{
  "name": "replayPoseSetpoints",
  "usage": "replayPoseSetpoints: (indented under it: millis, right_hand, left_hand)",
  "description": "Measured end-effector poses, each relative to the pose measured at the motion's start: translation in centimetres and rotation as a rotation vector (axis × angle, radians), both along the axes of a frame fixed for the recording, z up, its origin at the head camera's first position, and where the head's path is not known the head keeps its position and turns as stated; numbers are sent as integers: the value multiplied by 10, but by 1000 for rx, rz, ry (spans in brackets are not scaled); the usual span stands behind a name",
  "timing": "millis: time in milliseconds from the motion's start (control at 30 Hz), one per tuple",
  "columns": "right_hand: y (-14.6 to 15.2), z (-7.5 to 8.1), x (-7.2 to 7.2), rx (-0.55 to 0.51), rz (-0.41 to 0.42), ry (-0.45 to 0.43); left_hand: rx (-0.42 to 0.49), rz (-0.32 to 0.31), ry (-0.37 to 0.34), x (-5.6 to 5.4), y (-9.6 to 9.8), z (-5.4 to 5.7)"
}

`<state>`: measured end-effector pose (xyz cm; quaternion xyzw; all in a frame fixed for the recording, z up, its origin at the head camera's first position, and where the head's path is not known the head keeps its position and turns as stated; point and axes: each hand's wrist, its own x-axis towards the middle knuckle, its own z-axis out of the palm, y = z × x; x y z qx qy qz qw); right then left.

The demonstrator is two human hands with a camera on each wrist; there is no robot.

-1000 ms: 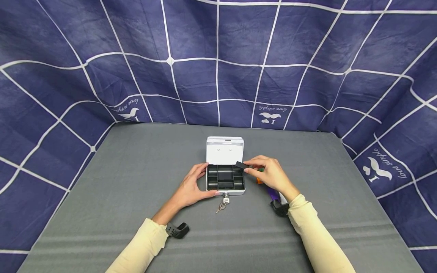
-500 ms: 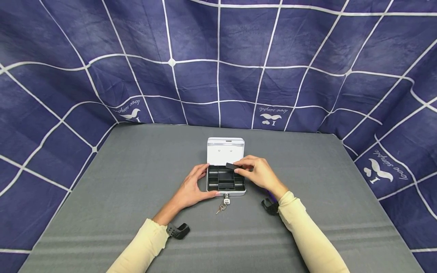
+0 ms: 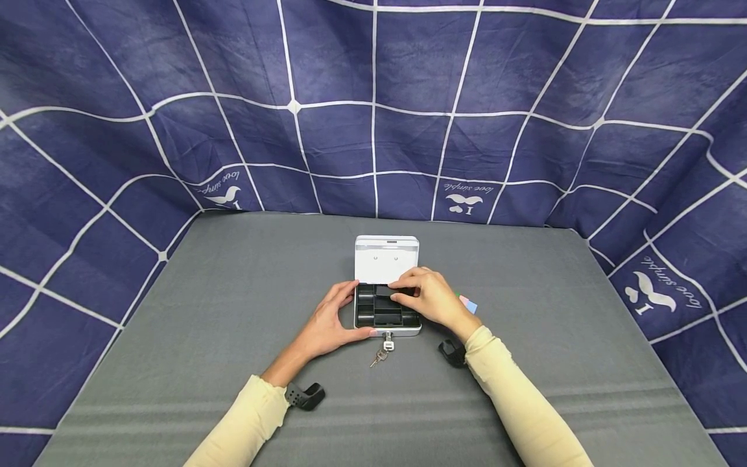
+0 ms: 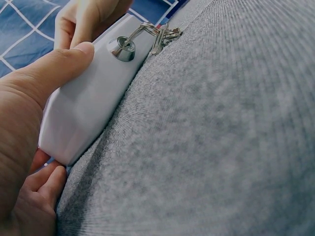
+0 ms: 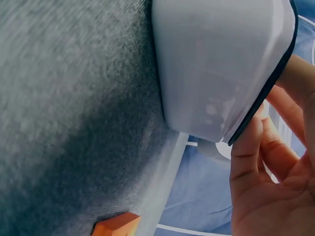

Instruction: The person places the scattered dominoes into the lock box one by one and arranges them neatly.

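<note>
An open cash box (image 3: 404, 331) stands on the grey table, its white lid (image 3: 386, 254) raised at the back and its black compartment tray (image 3: 365, 310) exposed. My left hand (image 3: 329, 322) grips the box's left side, thumb across the front wall and fingers along the side. Over the back middle of the tray, my right hand (image 3: 434, 298) pinches a small black rectangular block (image 3: 383, 291) between thumb and fingers. In the right wrist view the right fingertips dip behind the box rim, hiding the block. Keys (image 3: 381, 355) hang from the front lock (image 4: 123, 49).
Partly behind my right wrist lies a small pink and blue piece (image 3: 469, 304). An orange block (image 5: 117, 225) sits on the table at the bottom of the right wrist view. A blue cloth (image 3: 327, 139) with white lines rises behind the table.
My right hand has carried the black block leftward from the box's right edge and lowered it to the back middle of the tray. My left hand keeps its hold on the box.
</note>
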<state>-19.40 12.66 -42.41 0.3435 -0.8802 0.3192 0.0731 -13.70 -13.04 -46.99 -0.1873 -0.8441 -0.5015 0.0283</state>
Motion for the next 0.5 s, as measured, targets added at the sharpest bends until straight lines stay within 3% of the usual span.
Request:
replayPoseSetpoints:
  millis: [233, 500]
  right_hand:
    - [-8, 2, 2, 68, -38, -4]
    - [-11, 0, 4, 64, -72, -13]
  left_hand:
    - [-16, 5, -10, 0, 0, 1]
    - [-19, 5, -10, 0, 0, 0]
